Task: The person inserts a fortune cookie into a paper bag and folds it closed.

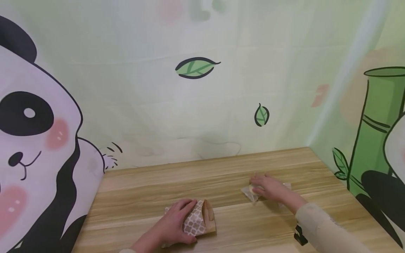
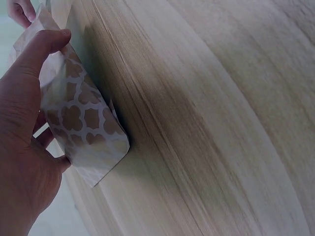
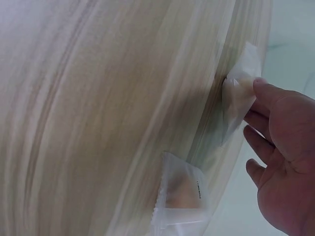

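My left hand (image 1: 174, 221) holds a brown paper bag (image 1: 194, 221) with a white lattice pattern. The bag lies on its side with its open mouth toward the right. In the left wrist view, the thumb is over the patterned face and the other fingers are behind it. Further right, my right hand (image 1: 269, 186) pinches a clear plastic packet (image 3: 238, 93) with something pale inside, between thumb and fingers. A second clear packet (image 3: 184, 196), holding something brownish and marked with small dark print, lies on the table beside that hand.
The wood-grain table (image 1: 152, 186) reaches back to a pale green backdrop (image 1: 133, 105) printed with pandas, leaves and bamboo. A small black object (image 1: 300, 235) shows beside the right sleeve (image 1: 322, 225).
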`<state>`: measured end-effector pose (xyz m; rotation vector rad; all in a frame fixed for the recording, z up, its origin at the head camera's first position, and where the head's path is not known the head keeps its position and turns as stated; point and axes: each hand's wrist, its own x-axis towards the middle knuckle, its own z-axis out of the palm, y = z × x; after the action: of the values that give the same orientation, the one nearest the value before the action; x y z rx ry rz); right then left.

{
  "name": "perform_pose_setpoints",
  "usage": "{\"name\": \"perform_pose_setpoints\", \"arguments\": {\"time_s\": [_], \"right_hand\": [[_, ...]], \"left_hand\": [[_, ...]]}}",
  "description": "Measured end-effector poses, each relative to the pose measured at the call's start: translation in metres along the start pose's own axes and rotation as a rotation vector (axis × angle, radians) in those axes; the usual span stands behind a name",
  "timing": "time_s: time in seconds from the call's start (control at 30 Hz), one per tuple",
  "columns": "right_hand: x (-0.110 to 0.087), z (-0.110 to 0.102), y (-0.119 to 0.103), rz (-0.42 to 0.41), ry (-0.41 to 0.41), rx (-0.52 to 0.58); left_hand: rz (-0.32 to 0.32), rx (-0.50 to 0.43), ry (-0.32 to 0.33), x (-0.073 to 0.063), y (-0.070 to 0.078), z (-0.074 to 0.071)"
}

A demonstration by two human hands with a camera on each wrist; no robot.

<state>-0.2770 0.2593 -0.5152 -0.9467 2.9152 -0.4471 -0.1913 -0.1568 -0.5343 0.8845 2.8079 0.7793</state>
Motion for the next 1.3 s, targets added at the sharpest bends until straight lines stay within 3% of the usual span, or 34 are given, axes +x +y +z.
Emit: {"name": "perform_pose_setpoints", "arguments": {"time_s": [0.37,0.57,0.7,0.83,0.93,1.1,1.3], "right_hand": [[-0.006,0.002,0.0,0.107,0.04,0.026],[-0.009,-0.006,-0.005,0.098,-0.023,0.089],[-0.007,-0.009,-0.012,0.076,-0.046,0.209],[-0.003,-0.004,-0.023,0.073,0.003,0.394],[0.001,0.004,-0.035,0.097,0.048,0.474],[0.01,0.017,-0.06,0.138,0.018,0.611],[0.022,0.029,-0.082,0.085,0.004,0.648]], "left_hand": [[-0.018,-0.018,-0.015,0.002,0.001,0.004],[-0.009,-0.014,0.0,0.001,0.003,0.003],[-0.015,-0.015,-0.003,0.002,0.003,0.004],[-0.027,-0.023,-0.005,0.003,0.002,0.005],[-0.029,-0.028,0.002,0.005,0.001,0.006],[-0.036,-0.028,0.024,0.006,0.002,0.01],[-0.036,-0.053,0.054,0.008,0.003,0.015]]}}
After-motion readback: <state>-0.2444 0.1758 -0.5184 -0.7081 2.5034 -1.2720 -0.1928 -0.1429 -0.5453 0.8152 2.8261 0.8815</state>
